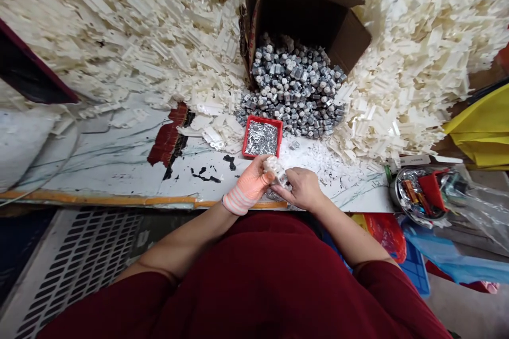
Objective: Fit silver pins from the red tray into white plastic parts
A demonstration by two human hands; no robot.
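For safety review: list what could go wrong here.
The red tray of metal pins sits ahead of the left hand; a knock could spill it. The loose grey metal fittings beside it could roll into the white plastic parts and mix. The white plastic piece the right hand holds could drop among them.

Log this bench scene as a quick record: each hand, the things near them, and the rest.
Left hand: peach glove with striped cuff, gripping a white plastic part
Right hand: bare, on the same part
Things: red tray of silver pins just beyond the hands; heap of grey hex nuts at the mouth of a cardboard box
Rest: heaped white plastic pieces; yellow bag; metal bowl
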